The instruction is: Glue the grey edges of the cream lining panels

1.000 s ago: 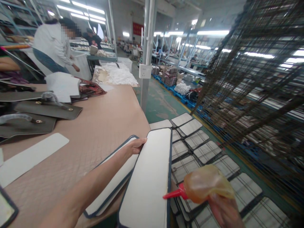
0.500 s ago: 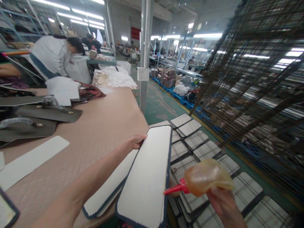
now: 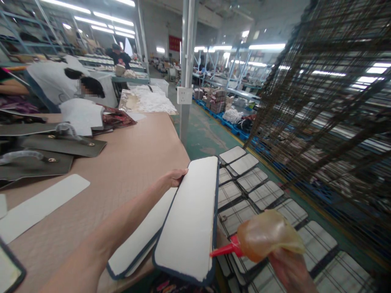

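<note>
My left hand (image 3: pixel 177 176) grips the far left edge of a long white panel with a dark blue border (image 3: pixel 191 215), holding it tilted past the table's edge. In my right hand (image 3: pixel 288 264) is a soft glue bottle (image 3: pixel 265 236) of amber liquid, lying nearly sideways. Its red nozzle (image 3: pixel 224 249) points left, the tip at the panel's right edge near the lower corner. Beneath the held panel, another white panel with a dark border (image 3: pixel 143 232) rests on the table edge.
Brown-topped table (image 3: pixel 137 150) bears dark bag pieces with handles (image 3: pixel 64 146) and a white strip (image 3: pixel 45 203). Bordered panels (image 3: pixel 262 183) lie in rows on a rack at right, by a dark mesh (image 3: pixel 324 101). A metal post (image 3: pixel 185 118) stands ahead; a person (image 3: pixel 51 81) bends at left.
The held panel has shifted slightly, its lower end up and to the right. The nozzle tip sits a little lower along its right edge. The person at left has bent lower.
</note>
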`<act>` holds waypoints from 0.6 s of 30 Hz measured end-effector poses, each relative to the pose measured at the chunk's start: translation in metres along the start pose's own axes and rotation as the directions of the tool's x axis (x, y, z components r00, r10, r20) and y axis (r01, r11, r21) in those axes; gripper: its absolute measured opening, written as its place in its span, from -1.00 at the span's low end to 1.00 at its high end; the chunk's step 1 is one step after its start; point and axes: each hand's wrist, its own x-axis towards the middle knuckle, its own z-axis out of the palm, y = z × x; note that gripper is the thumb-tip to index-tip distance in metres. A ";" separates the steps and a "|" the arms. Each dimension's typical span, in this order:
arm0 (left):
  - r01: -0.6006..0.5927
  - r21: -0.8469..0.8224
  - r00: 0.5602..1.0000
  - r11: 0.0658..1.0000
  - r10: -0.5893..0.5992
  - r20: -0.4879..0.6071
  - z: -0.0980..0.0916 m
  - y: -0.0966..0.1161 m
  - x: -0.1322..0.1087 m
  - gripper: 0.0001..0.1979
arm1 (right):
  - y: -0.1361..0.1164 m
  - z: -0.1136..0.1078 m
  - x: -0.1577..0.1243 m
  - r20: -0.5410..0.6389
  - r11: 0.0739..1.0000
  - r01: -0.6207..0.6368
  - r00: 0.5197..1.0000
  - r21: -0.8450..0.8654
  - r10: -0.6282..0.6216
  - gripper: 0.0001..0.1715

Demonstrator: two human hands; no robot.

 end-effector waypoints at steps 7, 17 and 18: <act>-0.023 -0.037 0.999 0.999 0.022 -0.028 -0.004 0.006 0.001 -0.73 | -0.003 0.003 -0.004 -0.050 1.000 0.024 0.998 -0.002 -0.024 -0.15; -0.076 -0.107 0.994 0.991 0.066 -0.091 -0.017 0.014 0.001 -0.76 | 0.003 -0.013 -0.007 -0.069 0.997 0.041 0.997 -0.065 -0.046 -0.16; -0.083 -0.114 0.993 0.990 0.072 -0.096 -0.018 0.014 0.002 -0.75 | 0.002 -0.012 -0.009 -0.087 0.996 0.042 0.995 -0.075 -0.049 -0.17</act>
